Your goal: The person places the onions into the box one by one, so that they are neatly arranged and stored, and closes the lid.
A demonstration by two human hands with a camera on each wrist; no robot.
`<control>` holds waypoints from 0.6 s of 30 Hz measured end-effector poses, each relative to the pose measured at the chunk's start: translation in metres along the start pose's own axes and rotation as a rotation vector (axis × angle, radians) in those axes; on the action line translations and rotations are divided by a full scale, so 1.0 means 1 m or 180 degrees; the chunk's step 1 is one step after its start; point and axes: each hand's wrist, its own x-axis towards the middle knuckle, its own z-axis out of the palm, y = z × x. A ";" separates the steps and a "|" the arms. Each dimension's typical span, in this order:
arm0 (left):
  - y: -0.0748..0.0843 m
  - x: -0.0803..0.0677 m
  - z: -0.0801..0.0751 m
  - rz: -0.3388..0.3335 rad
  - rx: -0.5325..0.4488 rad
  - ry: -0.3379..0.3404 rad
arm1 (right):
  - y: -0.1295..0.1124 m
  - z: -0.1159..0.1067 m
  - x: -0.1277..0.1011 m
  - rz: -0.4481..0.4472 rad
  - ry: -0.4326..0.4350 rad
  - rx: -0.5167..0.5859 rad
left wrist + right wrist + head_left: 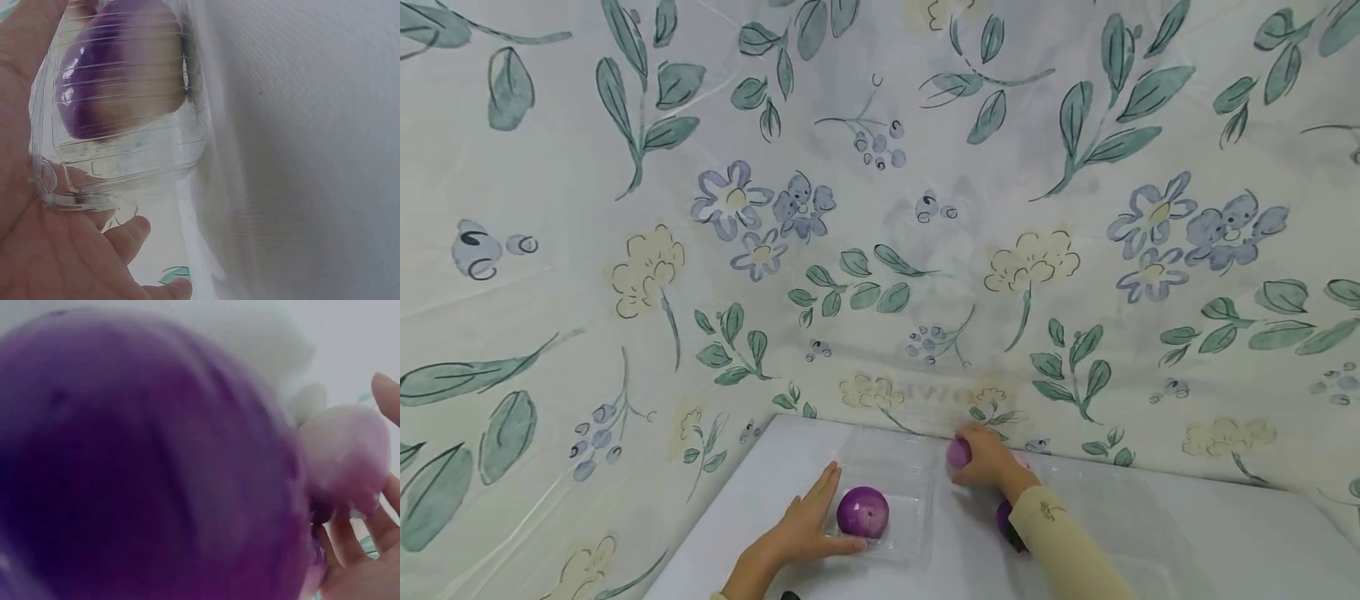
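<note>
A purple onion (862,511) sits in a clear plastic tray (910,533) on the white table. My left hand (838,512) lies with straight fingers against the tray's left side, thumb along its front edge. In the left wrist view the palm (37,250) touches the ribbed tray wall (125,156), with the onion (119,69) behind it. My right hand (973,457) curls round a smaller pale purple onion (958,452) near the back of the table. The right wrist view shows that onion (347,456) between the fingertips (387,394).
Another purple onion (1003,517) lies under my right wrist and fills the right wrist view as a blur (144,462). A floral cloth (880,208) hangs behind and to the left of the white table (1187,542).
</note>
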 end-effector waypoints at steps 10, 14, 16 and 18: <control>0.003 -0.006 0.002 0.0066 0.0101 0.0001 | 0.000 0.006 -0.009 0.0183 -0.0318 0.0204; 0.004 -0.008 0.001 0.0053 0.0093 0.0001 | -0.001 0.006 -0.010 0.0188 -0.0386 0.0227; 0.005 -0.008 0.000 0.0052 0.0076 0.0000 | -0.002 0.007 -0.010 0.0221 -0.0425 0.0262; 0.005 -0.007 -0.001 0.0049 0.0053 -0.0006 | -0.002 0.008 -0.010 0.0229 -0.0461 0.0271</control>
